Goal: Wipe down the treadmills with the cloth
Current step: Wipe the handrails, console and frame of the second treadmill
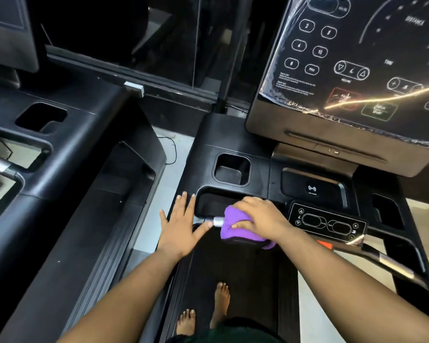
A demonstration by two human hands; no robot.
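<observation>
Gripping purple cloth on handlebar, right hand curled, left hand flat, fingers spread

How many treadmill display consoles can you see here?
2. One console, plastic-wrapped, stands at upper right above the purple cloth; another console is cut off at upper left. Others may lie out of frame.

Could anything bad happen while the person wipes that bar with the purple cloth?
Maybe. The right hand rubs the purple cloth right beside the button panel, so it might press a button. The bare feet stand on the belt, so a starting belt could trip them.
</observation>
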